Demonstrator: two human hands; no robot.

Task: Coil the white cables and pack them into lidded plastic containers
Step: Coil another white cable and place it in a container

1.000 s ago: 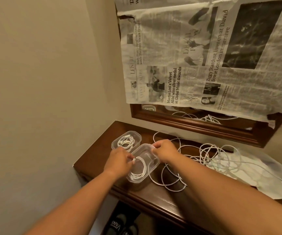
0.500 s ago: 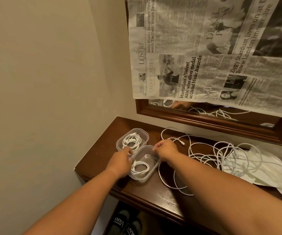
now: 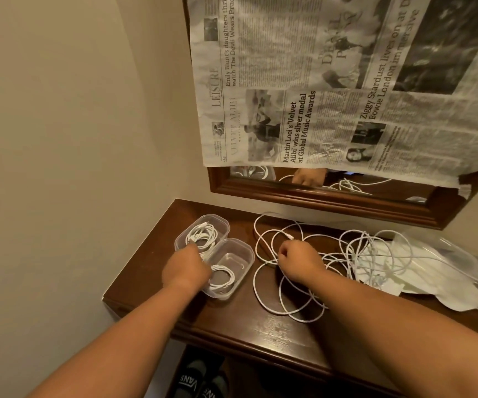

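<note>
Cable (image 3: 349, 254) looks light, limp, tangle-prone; best taken near its plug (image 3: 290, 237). Right hand (image 3: 298, 262) grips a strand; left hand (image 3: 186, 268) rests on the near container (image 3: 246, 254), fingers hidden.

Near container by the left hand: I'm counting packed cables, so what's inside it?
One coiled white cable lies inside the near container, which has no lid on. The left hand covers its left side, so that part is hidden.
</note>
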